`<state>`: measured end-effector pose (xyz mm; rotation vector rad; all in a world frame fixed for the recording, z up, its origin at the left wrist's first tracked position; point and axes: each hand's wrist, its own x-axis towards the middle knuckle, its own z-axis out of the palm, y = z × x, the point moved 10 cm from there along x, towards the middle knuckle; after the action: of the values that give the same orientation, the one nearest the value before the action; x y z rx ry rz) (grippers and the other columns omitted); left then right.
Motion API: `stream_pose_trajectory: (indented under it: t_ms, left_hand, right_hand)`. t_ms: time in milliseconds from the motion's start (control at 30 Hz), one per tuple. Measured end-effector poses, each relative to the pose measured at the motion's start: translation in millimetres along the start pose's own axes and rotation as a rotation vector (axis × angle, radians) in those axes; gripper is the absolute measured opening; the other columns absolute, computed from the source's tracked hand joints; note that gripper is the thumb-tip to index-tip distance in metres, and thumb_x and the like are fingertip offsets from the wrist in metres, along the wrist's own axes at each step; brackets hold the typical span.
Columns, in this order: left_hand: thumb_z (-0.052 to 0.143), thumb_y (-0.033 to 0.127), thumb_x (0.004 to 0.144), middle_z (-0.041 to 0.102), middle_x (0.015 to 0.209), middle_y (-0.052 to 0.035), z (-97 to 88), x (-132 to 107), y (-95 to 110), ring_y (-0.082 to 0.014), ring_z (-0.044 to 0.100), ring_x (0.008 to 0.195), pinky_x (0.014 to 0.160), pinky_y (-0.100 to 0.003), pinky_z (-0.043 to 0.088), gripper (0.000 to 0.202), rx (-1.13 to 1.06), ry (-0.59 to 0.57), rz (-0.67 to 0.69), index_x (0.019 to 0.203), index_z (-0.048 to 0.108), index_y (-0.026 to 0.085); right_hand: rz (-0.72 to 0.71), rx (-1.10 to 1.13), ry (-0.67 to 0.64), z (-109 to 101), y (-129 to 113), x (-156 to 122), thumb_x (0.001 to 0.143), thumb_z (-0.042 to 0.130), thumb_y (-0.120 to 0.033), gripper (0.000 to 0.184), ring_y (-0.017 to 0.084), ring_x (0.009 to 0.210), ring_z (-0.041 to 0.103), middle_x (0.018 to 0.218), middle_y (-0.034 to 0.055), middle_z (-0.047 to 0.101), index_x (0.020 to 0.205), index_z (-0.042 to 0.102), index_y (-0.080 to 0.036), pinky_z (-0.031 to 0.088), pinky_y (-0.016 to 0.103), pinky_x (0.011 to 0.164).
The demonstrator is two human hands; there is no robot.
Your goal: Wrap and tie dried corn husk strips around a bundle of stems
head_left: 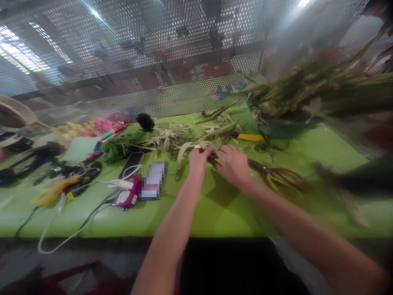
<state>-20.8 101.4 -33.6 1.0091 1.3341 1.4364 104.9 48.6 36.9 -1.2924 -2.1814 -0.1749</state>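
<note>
My left hand (199, 157) and my right hand (232, 163) meet over the green table, fingers bent and closed around a pale, leaf-like dried plant piece (184, 150). Its long pale tip sticks out to the left of my left hand; the part between my fingers is mostly hidden. Just right of my right hand lie scissors (276, 174) with red and yellow handles. Behind my hands rests a heap of pale, dried plant strips (168, 137), with green stringy material (121, 145) at its left.
A green basin (276, 126) piled with long plant stalks stands at the back right. Two phones, one with a blurred screen (153, 180), a purple box (127, 192) and white cables (73, 235) lie at left. A perforated metal screen (184, 53) rises behind the table.
</note>
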Motion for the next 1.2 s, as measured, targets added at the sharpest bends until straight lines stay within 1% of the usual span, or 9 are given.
stream_pose_trajectory:
  t_ms: [200, 333, 500, 667, 733, 867, 1033, 1133, 1200]
  left_hand:
    - [0.080, 0.043, 0.062, 0.065, 0.065, -0.0033, 8.3, -3.1, -5.5, -0.0143, 0.059, 0.060, 0.062, -0.027, 0.046, 0.036, -0.085, -0.010, -0.030, 0.078, 0.067, 0.013]
    - [0.082, 0.042, 0.059, 0.066, 0.070, -0.0027, 10.8, -4.3, -8.0, -0.0131, 0.059, 0.062, 0.065, -0.026, 0.048, 0.038, -0.153, 0.001, -0.053, 0.079, 0.067, 0.013]
    - [0.082, 0.042, 0.059, 0.063, 0.064, -0.0009, 10.8, -5.3, -9.4, -0.0131, 0.058, 0.061, 0.065, -0.027, 0.048, 0.038, -0.160, 0.012, -0.070, 0.079, 0.067, 0.013]
    - [0.082, 0.040, 0.059, 0.061, 0.064, 0.0009, 14.7, -6.3, -7.4, -0.0107, 0.056, 0.060, 0.066, -0.026, 0.049, 0.038, -0.210, -0.013, -0.066, 0.080, 0.066, 0.012]
    - [0.081, 0.039, 0.059, 0.063, 0.069, 0.0003, 9.2, -5.5, -3.1, -0.0108, 0.057, 0.063, 0.067, -0.026, 0.049, 0.038, -0.200, 0.019, -0.031, 0.083, 0.066, 0.013]
    - [0.079, 0.041, 0.062, 0.064, 0.073, -0.0003, -12.4, 1.6, 7.2, -0.0105, 0.056, 0.065, 0.065, -0.025, 0.049, 0.038, -0.118, 0.109, 0.060, 0.084, 0.065, 0.014]
    - [0.077, 0.048, 0.065, 0.066, 0.077, -0.0029, -35.8, 14.2, 13.6, -0.0121, 0.058, 0.066, 0.064, -0.026, 0.050, 0.041, -0.004, 0.180, 0.107, 0.085, 0.067, 0.014]
    - [0.076, 0.047, 0.066, 0.067, 0.076, -0.0034, -36.9, 16.7, 18.4, -0.0124, 0.058, 0.066, 0.065, -0.025, 0.047, 0.039, 0.086, 0.160, 0.124, 0.084, 0.068, 0.014]
    - [0.077, 0.046, 0.066, 0.067, 0.073, -0.0028, -30.5, 15.3, 23.5, -0.0124, 0.056, 0.066, 0.066, -0.025, 0.045, 0.036, 0.166, 0.100, 0.146, 0.082, 0.069, 0.014]
  right_hand:
    - [0.014, -0.040, 0.035, 1.4, -2.2, -1.5, 0.095, 0.052, -0.030, 0.022, 0.022, 0.086, 0.057, 0.091, 0.0088, 0.069, 0.096, 0.069, -0.017, 0.031, 0.034, 0.073]
    - [0.019, -0.069, 0.036, 2.5, -1.6, -0.3, 0.096, 0.049, -0.027, 0.022, 0.022, 0.083, 0.055, 0.088, 0.0089, 0.067, 0.090, 0.068, -0.016, 0.028, 0.035, 0.072]
    - [-0.034, -0.141, 0.070, -0.1, -6.0, 1.0, 0.097, 0.043, -0.024, 0.024, 0.022, 0.082, 0.052, 0.088, 0.0099, 0.065, 0.091, 0.066, -0.016, 0.025, 0.037, 0.070]
    - [-0.065, -0.153, 0.045, 0.8, -9.7, 1.7, 0.096, 0.041, -0.019, 0.025, 0.023, 0.083, 0.051, 0.090, 0.0120, 0.065, 0.093, 0.065, -0.015, 0.026, 0.038, 0.071]
    - [-0.061, -0.146, 0.042, 0.7, -8.3, 1.7, 0.094, 0.044, -0.020, 0.023, 0.023, 0.082, 0.051, 0.089, 0.0120, 0.064, 0.092, 0.066, -0.015, 0.026, 0.038, 0.070]
    - [-0.024, -0.131, 0.029, 2.9, -0.8, 1.0, 0.087, 0.050, -0.018, 0.017, 0.024, 0.080, 0.053, 0.085, 0.0125, 0.064, 0.084, 0.067, -0.014, 0.027, 0.037, 0.069]
    - [-0.022, -0.081, -0.065, 9.1, -6.0, -2.5, 0.080, 0.055, -0.016, 0.013, 0.022, 0.076, 0.056, 0.081, 0.0111, 0.066, 0.080, 0.068, -0.015, 0.030, 0.035, 0.067]
    - [-0.020, 0.011, -0.156, 11.9, -11.1, -4.0, 0.077, 0.060, -0.019, 0.008, 0.020, 0.071, 0.056, 0.076, 0.0076, 0.067, 0.074, 0.067, -0.017, 0.028, 0.033, 0.062]
    - [0.037, 0.146, -0.204, 11.9, -4.8, -2.7, 0.078, 0.063, -0.027, 0.014, 0.017, 0.063, 0.053, 0.069, 0.0042, 0.065, 0.067, 0.064, -0.019, 0.027, 0.031, 0.058]
